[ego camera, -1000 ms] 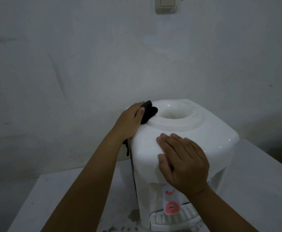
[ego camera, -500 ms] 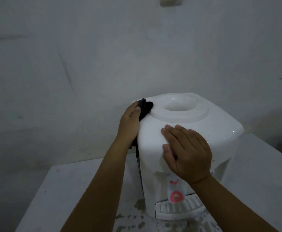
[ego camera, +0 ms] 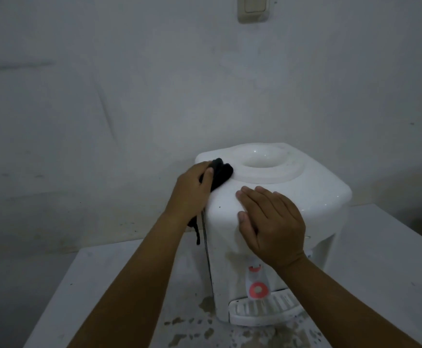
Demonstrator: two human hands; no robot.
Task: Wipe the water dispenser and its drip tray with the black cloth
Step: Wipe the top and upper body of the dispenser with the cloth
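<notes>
A white tabletop water dispenser (ego camera: 312, 194) stands on a white table, its round bottle well on top uncovered. My left hand (ego camera: 192, 192) grips the black cloth (ego camera: 221, 173) and holds it against the dispenser's top left shoulder; a strip of cloth hangs down under my wrist. My right hand (ego camera: 272, 222) lies flat, fingers straight, on the front of the top. Below it are a white tap lever with red markings (ego camera: 256, 282) and the ribbed white drip tray (ego camera: 265, 311).
The white table (ego camera: 380, 272) has worn, flaking patches in front of the dispenser. A plain grey wall stands close behind, with a light switch (ego camera: 254, 7) high up. A dark cable runs down the dispenser's left side.
The view has shifted, showing more of the table and tray. My left hand with the cloth has slid slightly along the top left edge. My right hand stays flat on the front.
</notes>
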